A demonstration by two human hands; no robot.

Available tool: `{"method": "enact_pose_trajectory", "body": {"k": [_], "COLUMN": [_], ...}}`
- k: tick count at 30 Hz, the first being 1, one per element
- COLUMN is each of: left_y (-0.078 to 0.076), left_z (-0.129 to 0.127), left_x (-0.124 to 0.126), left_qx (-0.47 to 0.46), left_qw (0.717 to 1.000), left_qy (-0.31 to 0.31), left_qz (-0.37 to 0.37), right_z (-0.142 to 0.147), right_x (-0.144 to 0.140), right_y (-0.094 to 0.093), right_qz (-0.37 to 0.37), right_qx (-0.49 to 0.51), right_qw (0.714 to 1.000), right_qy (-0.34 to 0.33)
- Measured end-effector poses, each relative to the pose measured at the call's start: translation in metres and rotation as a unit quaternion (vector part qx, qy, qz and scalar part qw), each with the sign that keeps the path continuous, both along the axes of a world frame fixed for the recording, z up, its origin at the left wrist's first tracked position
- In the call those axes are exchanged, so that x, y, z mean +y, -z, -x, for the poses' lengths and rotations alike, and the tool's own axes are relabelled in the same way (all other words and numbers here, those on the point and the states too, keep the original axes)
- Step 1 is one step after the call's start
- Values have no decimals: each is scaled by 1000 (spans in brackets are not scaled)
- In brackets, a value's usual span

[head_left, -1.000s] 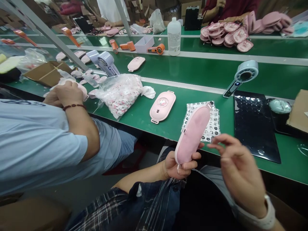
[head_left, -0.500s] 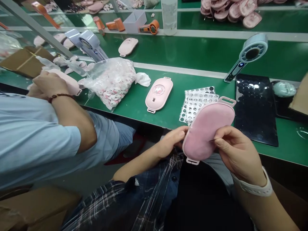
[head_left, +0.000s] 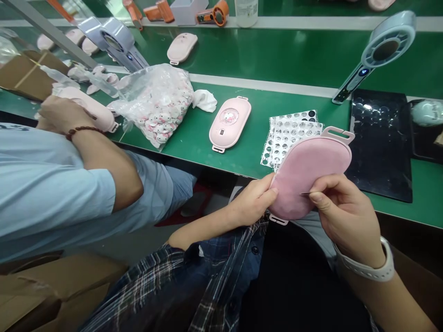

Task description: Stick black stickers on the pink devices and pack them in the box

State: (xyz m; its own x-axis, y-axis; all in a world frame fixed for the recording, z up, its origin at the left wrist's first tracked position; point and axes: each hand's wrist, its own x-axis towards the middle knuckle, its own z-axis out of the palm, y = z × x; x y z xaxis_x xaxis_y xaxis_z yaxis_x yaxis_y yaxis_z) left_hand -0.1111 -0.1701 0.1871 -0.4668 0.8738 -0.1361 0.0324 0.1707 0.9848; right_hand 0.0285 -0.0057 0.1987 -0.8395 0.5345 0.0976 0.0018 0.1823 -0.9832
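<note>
A pink oval pad with a soft, plush-like face and a slotted strap loop at each end is tilted up above my lap. My left hand grips its left edge, thumb on the face and the other fingers hidden behind. Between thumb and forefinger my right hand pinches a thin dark pointed tool, like a needle or tweezer tip. Its point meets the pad's face at the lower middle. Just behind the pad lie sheets of round stickers on the green bench.
Another pink pad lies face up on the bench. Left of it sits a plastic bag of small white-and-pink pieces. A blue handheld fan stands behind a black tray. A co-worker's hands hold a similar pad.
The view has shifted, so the bench things sit higher. My left thumb has come onto the pad's face. My right hand still pinches the thin tool at the pad.
</note>
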Motion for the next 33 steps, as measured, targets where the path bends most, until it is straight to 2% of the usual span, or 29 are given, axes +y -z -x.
{"method": "enact_pose_trajectory", "body": {"k": [7,15,21,33], "left_y": [-6,-2,-3,1], "left_z": [1,3,2,5], "left_x": [0,-6,-4,-7], "left_qx": [11,-23,-14,-45], "left_qw": [1000,998,998,997], "left_qy": [4,45,34,58], "left_qz": [12,35,46,21], "right_z": [2,2,1,5], "right_x": [0,1,1,3], "right_y": [4,9,7,9], "right_qz": [7,34,25,32], "right_qx": [-9,-7,-5,-7], "right_qw": [1000,999,1000,999], "right_qy": [-9,-11,-8,-5]}}
